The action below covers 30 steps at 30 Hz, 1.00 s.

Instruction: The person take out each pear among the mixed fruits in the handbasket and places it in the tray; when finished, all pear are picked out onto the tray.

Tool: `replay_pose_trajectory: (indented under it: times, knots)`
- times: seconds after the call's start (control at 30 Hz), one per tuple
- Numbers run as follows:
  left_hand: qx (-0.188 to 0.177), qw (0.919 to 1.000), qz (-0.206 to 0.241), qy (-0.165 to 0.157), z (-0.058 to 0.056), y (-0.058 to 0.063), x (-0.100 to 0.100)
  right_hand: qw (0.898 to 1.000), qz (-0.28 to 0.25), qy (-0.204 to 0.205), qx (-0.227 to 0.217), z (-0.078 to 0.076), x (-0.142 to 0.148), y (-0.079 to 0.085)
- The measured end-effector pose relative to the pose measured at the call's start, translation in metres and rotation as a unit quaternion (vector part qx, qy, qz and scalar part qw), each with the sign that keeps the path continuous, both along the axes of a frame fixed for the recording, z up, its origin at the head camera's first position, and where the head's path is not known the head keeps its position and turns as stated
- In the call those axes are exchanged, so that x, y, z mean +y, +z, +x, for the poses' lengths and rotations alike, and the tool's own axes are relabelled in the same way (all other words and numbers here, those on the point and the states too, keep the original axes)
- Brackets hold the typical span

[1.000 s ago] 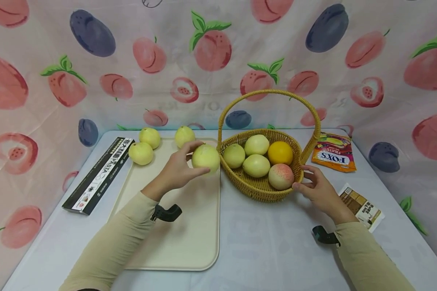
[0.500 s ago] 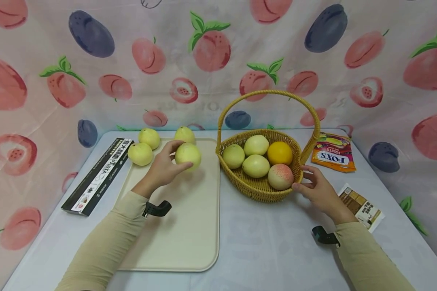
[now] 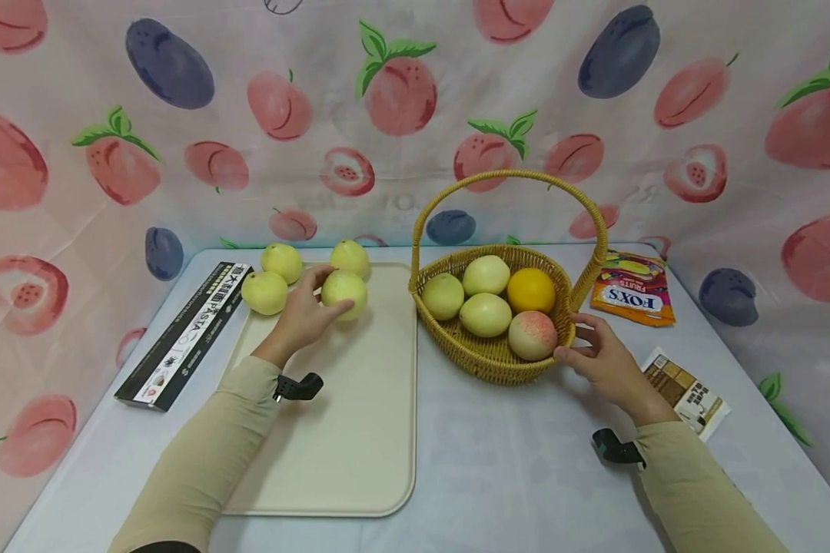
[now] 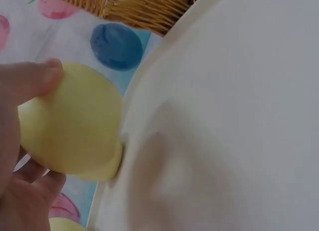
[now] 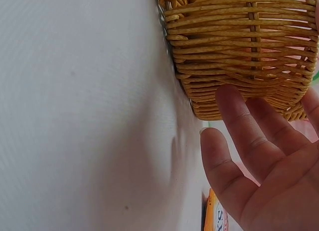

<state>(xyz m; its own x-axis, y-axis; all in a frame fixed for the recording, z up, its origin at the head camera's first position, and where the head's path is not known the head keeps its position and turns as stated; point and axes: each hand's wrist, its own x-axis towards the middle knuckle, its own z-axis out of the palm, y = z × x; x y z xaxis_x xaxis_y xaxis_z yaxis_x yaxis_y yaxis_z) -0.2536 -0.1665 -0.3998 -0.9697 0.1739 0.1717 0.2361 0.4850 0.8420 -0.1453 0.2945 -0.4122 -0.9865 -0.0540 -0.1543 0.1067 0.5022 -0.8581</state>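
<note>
Grasping a pear (image 3: 349, 289) in the left hand (image 3: 300, 316), left of centre, over the tray (image 3: 360, 430), well left of the basket (image 3: 487, 369). Touching the basket with the right hand (image 3: 607, 366)'s relaxed fingers.

We see a pale yellow fruit (image 3: 344, 292), a golden-brown basket (image 3: 505, 374), and a cream peach (image 3: 532, 336) with pink speckles. Our tray (image 3: 346, 430) is cream, and we spot pink, blue and green fruit shapes (image 3: 401, 96) on the pale cloth (image 3: 283, 173) behind.
</note>
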Motion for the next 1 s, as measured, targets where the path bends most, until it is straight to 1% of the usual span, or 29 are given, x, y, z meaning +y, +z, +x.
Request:
replay_pose_trajectory:
  times: [0.27,0.47,0.53,0.7,0.83,1.0]
  knots:
    - [-0.015,0.9996,-0.011,0.019,-0.004,-0.007,0.0,1.0,0.0,0.002,0.0,0.0,0.0,-0.001]
    - [-0.026,0.9988,-0.007,0.04,-0.008,-0.014,-0.001,1.0,0.001,0.003,0.002,-0.001,0.001,-0.001]
    - [-0.031,0.9986,-0.005,0.042,-0.01,-0.017,-0.001,1.0,0.001,0.003,0.003,-0.002,0.001,-0.002]
    - [-0.044,0.9983,-0.013,0.035,-0.013,-0.021,0.0,1.0,0.0,0.004,0.004,-0.003,0.002,-0.001]
    - [-0.041,0.9983,-0.024,0.033,-0.011,-0.021,0.001,1.0,0.001,0.005,0.005,-0.003,0.001,-0.001]
    - [-0.045,0.9983,-0.023,0.029,-0.01,-0.021,0.0,1.0,0.003,0.005,0.003,-0.003,0.002,0.0]
